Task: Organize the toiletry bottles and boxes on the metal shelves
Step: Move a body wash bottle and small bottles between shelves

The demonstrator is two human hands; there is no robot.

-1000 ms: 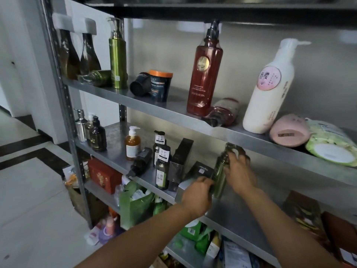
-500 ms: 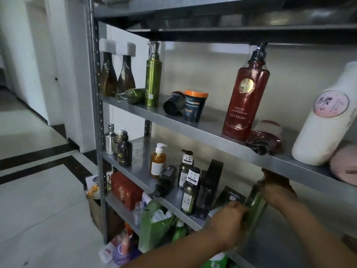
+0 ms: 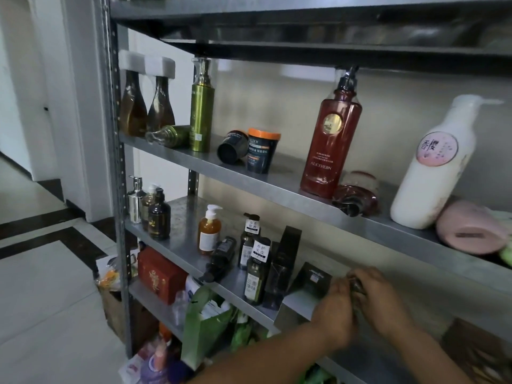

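Dark greenish bottle (image 3: 356,284) is being gripped between the curled left hand (image 3: 335,311) and right hand (image 3: 380,300), over the middle metal shelf (image 3: 181,217).

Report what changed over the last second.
The slim green bottle, upright before, has been lowered; the left hand and right hand have closed in around it, nearly hiding it. Both hands kept their hold; the other bottles on the metal shelves stayed put.

The one wide-angle camera sat on my head, facing forward and down, close to the grey metal shelves (image 3: 263,187), viewed obliquely.
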